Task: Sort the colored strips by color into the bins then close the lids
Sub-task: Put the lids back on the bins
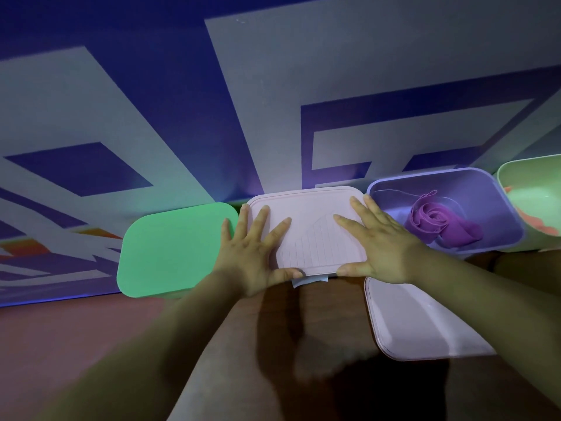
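Note:
A pale pink lid [306, 214] lies on the middle bin, and both hands press flat on it. My left hand [255, 253] covers its left side with the thumb at the front edge. My right hand [382, 247] covers its right side, fingers spread. To the left stands a green bin with its green lid [173, 250] on. To the right an open purple bin [498, 208] holds a rolled purple strip [437, 223]. At the far right an open light green bin [534, 183] shows orange strips [543, 226] at its edge. A loose pale lid [419, 323] lies in front.
The bins stand in a row along a wall [273, 101] with a blue and grey pattern. A brown table surface [76, 335] stretches in front of them. A small pale tab [300, 281] sticks out below the pink lid's front edge.

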### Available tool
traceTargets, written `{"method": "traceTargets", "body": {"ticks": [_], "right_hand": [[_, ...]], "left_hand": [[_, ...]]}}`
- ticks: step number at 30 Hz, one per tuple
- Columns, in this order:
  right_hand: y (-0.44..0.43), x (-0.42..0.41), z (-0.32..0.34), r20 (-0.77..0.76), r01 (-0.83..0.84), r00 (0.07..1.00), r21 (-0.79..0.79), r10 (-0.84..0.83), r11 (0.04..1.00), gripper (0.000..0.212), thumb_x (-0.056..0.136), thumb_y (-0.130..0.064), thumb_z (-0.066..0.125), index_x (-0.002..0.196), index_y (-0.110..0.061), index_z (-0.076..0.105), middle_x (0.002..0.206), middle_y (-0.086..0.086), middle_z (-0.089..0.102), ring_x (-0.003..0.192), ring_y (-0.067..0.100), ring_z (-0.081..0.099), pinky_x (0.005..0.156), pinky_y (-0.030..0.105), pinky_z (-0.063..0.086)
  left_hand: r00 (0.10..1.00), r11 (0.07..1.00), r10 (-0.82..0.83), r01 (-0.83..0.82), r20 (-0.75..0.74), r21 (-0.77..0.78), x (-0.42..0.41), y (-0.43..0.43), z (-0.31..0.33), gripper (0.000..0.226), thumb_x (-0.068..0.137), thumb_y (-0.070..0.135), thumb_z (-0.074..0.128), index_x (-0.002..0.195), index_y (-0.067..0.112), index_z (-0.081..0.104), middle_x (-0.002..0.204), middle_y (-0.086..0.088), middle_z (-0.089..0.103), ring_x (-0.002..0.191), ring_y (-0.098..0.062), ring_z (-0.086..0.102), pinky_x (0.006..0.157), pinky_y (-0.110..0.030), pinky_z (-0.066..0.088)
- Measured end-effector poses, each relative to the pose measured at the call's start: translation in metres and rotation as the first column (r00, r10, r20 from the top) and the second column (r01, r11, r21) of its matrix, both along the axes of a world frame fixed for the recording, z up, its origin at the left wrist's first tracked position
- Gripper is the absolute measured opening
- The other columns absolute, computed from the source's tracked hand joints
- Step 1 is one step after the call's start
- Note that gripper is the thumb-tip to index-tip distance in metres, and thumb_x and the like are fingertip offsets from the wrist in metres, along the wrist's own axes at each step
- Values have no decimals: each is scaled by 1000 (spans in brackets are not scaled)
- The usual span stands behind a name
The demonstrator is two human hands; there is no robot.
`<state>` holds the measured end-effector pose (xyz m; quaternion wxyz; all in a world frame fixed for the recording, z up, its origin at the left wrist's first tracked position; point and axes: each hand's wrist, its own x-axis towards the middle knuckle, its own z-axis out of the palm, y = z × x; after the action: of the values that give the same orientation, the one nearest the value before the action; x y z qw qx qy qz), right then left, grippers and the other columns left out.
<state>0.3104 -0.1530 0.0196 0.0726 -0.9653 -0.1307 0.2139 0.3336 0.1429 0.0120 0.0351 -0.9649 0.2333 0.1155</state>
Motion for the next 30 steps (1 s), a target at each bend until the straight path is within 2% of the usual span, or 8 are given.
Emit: {"method": "traceTargets", "body": {"ticks": [8, 12, 15, 17, 21, 24, 27, 30], "right_hand": [[2, -1, 2, 2, -18, 1000, -37, 18, 999, 110, 65, -97, 24, 152, -42, -14, 159, -2, -33, 143, 19, -37, 122, 47, -8], [1, -26, 11, 150, 9, 989, -22, -6, 1000, 106, 69, -94, 21, 154, -38, -7, 162, -1, -24, 147, 21, -28, 121, 46, -9], [-10, -73, 9, 307, 19, 951, 48, -33, 999, 95, 77, -87, 29, 155, -39, 6, 164, -3, -14, 151, 22, -16, 123, 48, 4], [-30, -110, 3, 379, 39, 922, 111, -79, 993, 86, 82, -78, 40, 154, -34, 23, 166, 1, 2, 153, 26, 0, 121, 49, 16], [-83, -176, -20, 326, 152, 930, 80, -170, 985, 79, 79, -71, 46, 146, -29, 43, 160, 8, 29, 149, 34, 22, 114, 53, 31], [-120, -208, -42, 219, 260, 941, 11, -256, 966, 83, 75, -74, 44, 145, -30, 45, 160, 6, 31, 149, 34, 20, 115, 51, 30], [-146, -223, -60, 104, 309, 946, -22, -306, 951, 91, 74, -80, 34, 153, -35, 27, 165, 0, 12, 152, 28, 6, 119, 43, 21], [-165, -227, -76, 2, 356, 935, -26, -356, 934, 89, 79, -78, 38, 154, -40, 10, 166, -6, -5, 152, 29, -7, 121, 43, 14]], "left_hand": [[998, 998, 5, -2, -61, 60, 0, -3, 6, 106, 62, 99, 1, 150, 45, -18, 165, -7, -16, 149, -40, -21, 117, -67, -1], [994, 997, 68, -63, -89, 52, -7, -10, 21, 102, 68, 97, 13, 150, 44, -17, 165, -4, -17, 150, -36, -20, 119, -63, -3], [997, 995, 71, -71, 1, -73, -42, -23, 26, 96, 75, 90, 22, 153, 42, -10, 166, -6, -8, 152, -36, -11, 120, -61, 5], [994, 977, 63, -43, 91, -207, -77, -39, 23, 94, 78, 86, 30, 156, 38, 8, 165, -11, 12, 152, -38, 6, 118, -61, 17], [990, 947, 60, -17, 126, -319, -144, -79, 1, 84, 81, 78, 41, 152, 33, 31, 158, -15, 31, 147, -40, 24, 116, -58, 24], [997, 956, 76, -76, -11, -284, -180, -113, -19, 82, 83, 79, 34, 154, 38, 23, 159, -16, 26, 148, -38, 18, 118, -55, 18], [964, 970, 96, -147, -247, -195, -198, -146, -42, 85, 82, 81, 29, 153, 46, 0, 165, -7, 6, 151, -29, 0, 122, -48, 7], [923, 949, 149, -235, -356, -211, -207, -175, -57, 83, 84, 79, 36, 152, 50, -1, 166, -1, 2, 152, -26, 0, 122, -46, 8]]}}
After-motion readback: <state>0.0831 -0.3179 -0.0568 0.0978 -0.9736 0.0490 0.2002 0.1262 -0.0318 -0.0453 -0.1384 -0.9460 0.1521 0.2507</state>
